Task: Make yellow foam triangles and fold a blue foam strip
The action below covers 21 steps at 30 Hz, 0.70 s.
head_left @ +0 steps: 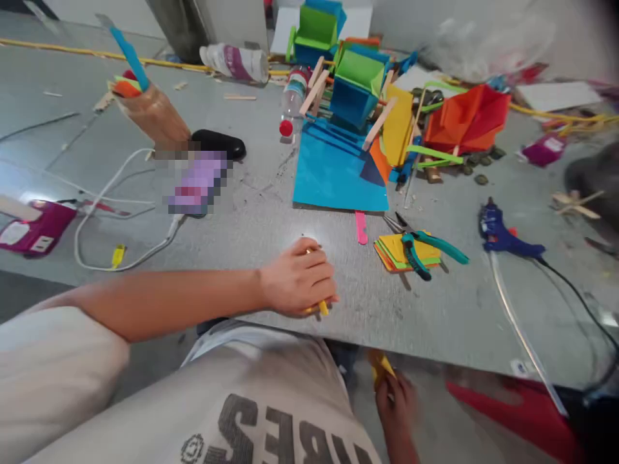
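Note:
My left hand [302,277] rests palm down on the grey table near its front edge. Its fingers are curled over small yellow pieces [324,308] that stick out below the palm; the rest of them is hidden. Lower down, beyond the table edge, my right hand [397,394] pinches a folded piece of yellow paper [380,367], slightly blurred. To the right of my left hand, teal-handled pliers [414,251] lie across a stack of coloured paper [387,250]. A pink stick [361,228] lies beside them.
Blue and green paper models with wooden sticks [355,84] stand at the back on a blue sheet [333,174], near an orange paper form [469,119]. A blue glue gun [503,232] lies right. Phone [198,183], cable, bottles [236,62] and a brown cup [153,116] occupy the left and back.

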Each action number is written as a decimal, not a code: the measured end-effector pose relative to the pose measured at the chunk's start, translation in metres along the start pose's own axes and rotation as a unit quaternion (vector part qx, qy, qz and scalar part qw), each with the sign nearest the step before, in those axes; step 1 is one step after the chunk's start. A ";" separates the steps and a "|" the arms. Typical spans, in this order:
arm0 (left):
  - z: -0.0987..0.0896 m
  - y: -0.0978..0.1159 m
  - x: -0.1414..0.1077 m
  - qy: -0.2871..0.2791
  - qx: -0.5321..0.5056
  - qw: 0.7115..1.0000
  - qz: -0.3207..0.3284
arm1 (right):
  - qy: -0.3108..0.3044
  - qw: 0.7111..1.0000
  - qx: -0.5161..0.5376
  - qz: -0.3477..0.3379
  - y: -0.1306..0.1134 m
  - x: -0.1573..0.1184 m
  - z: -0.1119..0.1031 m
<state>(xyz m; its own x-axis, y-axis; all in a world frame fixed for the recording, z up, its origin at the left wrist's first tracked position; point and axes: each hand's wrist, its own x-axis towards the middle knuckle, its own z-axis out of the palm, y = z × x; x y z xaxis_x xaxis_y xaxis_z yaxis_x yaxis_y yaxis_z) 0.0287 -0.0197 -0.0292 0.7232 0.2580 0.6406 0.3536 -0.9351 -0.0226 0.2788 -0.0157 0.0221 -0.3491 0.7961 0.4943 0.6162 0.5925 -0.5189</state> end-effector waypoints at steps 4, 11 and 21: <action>-0.018 -0.012 -0.001 0.036 -0.146 0.980 -0.126 | 0.035 0.998 -0.052 0.030 -0.035 -0.028 -0.011; -0.056 -0.054 0.004 0.053 -0.499 0.791 -0.350 | 0.152 0.979 -0.135 0.011 -0.044 -0.045 -0.012; -0.074 -0.101 -0.012 -0.119 -0.313 0.784 -0.523 | 0.027 0.994 0.082 0.068 0.009 0.051 0.085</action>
<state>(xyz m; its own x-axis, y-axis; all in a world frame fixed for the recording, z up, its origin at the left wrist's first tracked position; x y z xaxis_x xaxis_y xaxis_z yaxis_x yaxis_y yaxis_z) -0.0596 0.0537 0.0215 0.3484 0.9314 -0.1054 0.5202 -0.0986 0.8484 0.2061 0.0406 -0.0165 -0.2293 0.8651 0.4462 0.5296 0.4955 -0.6885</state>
